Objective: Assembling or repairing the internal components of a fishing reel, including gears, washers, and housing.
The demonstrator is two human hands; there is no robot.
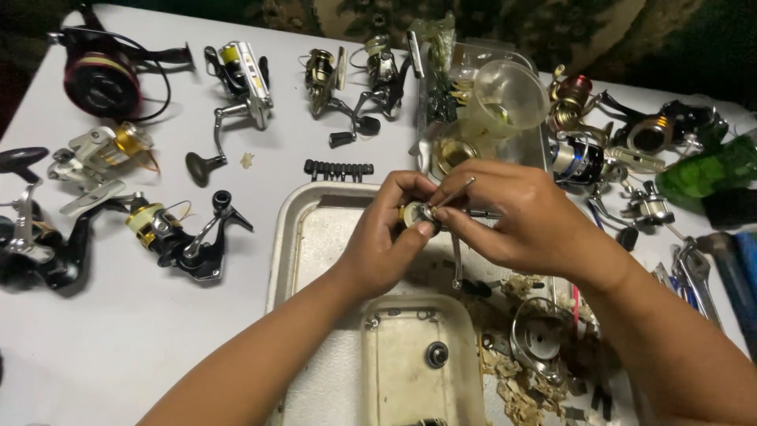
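My left hand (386, 237) pinches a small round reel part (415, 213) with a yellowish ring between thumb and fingers. My right hand (512, 217) meets it from the right and holds a thin metal tool (456, 192) whose tip touches the part. Both hands hover over a large white metal tray (300, 229). Below them, inside that tray, sits a smaller white tray (394, 371) with a dark round piece (437, 354) in it. A silver spool (538, 335) lies to its right among debris.
Several fishing reels lie about the white table: a dark red one (102, 75), a gold and silver one (98, 158), a black one (177, 233). A clear plastic cup (505, 99), a black bit strip (339, 169), pliers (698, 272) and a green object (710, 170) lie farther off.
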